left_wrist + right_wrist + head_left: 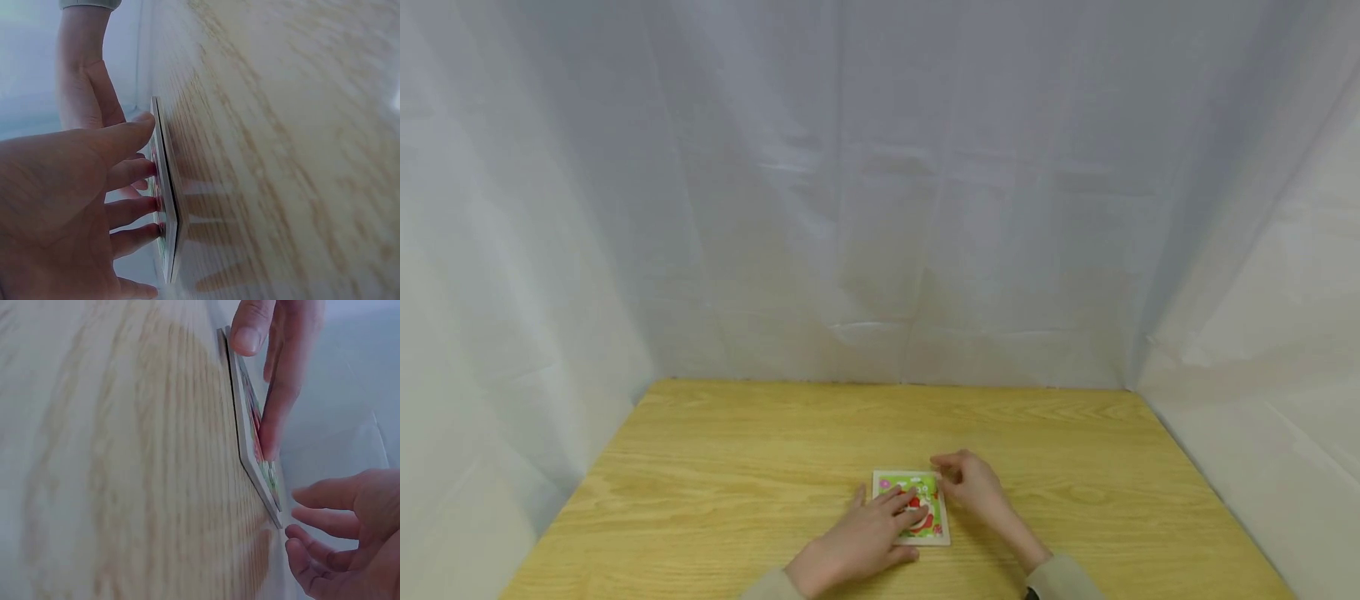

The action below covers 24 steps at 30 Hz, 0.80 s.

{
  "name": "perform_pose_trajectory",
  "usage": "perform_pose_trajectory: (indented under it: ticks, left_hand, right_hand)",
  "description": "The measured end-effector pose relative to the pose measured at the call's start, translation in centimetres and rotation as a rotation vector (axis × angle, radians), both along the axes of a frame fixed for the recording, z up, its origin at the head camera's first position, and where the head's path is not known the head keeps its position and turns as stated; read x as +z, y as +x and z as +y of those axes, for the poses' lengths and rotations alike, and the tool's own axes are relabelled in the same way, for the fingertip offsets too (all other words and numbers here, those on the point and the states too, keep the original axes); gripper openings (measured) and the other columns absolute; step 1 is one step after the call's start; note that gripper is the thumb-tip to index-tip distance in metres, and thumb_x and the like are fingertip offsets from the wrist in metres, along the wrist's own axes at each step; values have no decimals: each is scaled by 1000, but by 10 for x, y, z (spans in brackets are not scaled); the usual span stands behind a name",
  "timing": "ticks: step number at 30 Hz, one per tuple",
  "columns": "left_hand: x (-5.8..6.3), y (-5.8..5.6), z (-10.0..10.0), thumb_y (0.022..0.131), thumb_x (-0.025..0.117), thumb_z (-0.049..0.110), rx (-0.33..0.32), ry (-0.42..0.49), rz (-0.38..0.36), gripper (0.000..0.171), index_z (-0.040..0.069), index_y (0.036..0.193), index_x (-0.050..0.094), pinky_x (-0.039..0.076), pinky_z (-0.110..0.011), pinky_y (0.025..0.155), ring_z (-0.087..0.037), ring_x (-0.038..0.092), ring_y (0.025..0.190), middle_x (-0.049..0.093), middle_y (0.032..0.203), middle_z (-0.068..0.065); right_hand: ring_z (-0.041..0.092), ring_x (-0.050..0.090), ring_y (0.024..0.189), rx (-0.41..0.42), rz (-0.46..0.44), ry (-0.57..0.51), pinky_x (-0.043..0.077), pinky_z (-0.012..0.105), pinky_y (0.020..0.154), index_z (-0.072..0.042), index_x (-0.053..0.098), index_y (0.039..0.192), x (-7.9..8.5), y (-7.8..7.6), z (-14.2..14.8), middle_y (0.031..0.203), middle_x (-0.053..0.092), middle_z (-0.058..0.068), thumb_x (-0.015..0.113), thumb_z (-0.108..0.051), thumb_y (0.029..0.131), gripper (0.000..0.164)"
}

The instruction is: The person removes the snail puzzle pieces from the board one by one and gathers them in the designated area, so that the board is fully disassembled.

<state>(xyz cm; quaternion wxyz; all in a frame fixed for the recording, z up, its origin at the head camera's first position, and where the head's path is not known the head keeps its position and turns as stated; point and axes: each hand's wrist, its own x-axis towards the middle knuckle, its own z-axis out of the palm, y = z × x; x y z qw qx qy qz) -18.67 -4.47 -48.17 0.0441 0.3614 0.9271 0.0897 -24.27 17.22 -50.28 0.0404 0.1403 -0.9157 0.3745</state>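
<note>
A small square board with a pale border lies flat on the table, printed with a green, red and pink cartoon picture that looks like a puzzle. My left hand spreads over its left and lower part, fingertips on the picture and thumb at the near edge. In the left wrist view, fingertips of that hand meet the board's face, and a dark line runs along its side. By the far right corner is my right hand, fingers loosely bent. The right wrist view shows this hand beside the corner, with nothing visible in its fingers.
The wooden table reaches back to a hanging pale sheet. Similar sheets close off the left and right sides. Light sleeves cover both forearms, and something dark shows at the right cuff.
</note>
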Motion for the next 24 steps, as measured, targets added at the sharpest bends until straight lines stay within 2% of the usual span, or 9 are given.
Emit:
perform_pose_trajectory:
  ticks: [5, 11, 18, 24]
  left_hand:
    - [0, -1, 0, 97, 60, 51, 1, -6, -4, 58, 25, 149, 52, 35, -70, 108, -27, 41, 145, 46, 157, -3]
    - [-1, -1, 1, 98, 60, 50, 3, -11, -3, 58, 26, 149, 52, 35, -70, 108, -26, 41, 145, 45, 157, -3]
    - [-1, -1, 1, 98, 60, 50, 1, -8, 3, 58, 25, 149, 53, 35, -70, 108, -27, 42, 145, 46, 156, -4]
    - [0, -2, 1, 97, 61, 49, 7, 0, -11, 57, 25, 148, 54, 34, -70, 109, -27, 42, 144, 47, 156, -4]
  right_hand:
    - [13, 55, 79, 35, 11, 144, 47, 28, 65, -2, 76, 112, 0, 0, -1, 102, 64, 9, 83, -8, 81, 33]
    - [17, 57, 85, 34, 39, 213, 50, 34, 71, -6, 78, 111, 0, 1, -3, 109, 65, 10, 85, -13, 80, 33]
    - [26, 61, 93, 32, 106, 229, 53, 46, 79, -7, 79, 101, 0, 2, -4, 103, 66, 8, 88, -13, 76, 28]
    - [21, 63, 88, 13, 107, 175, 54, 43, 79, -11, 74, 96, 1, 1, -4, 93, 69, 1, 87, -8, 76, 24]
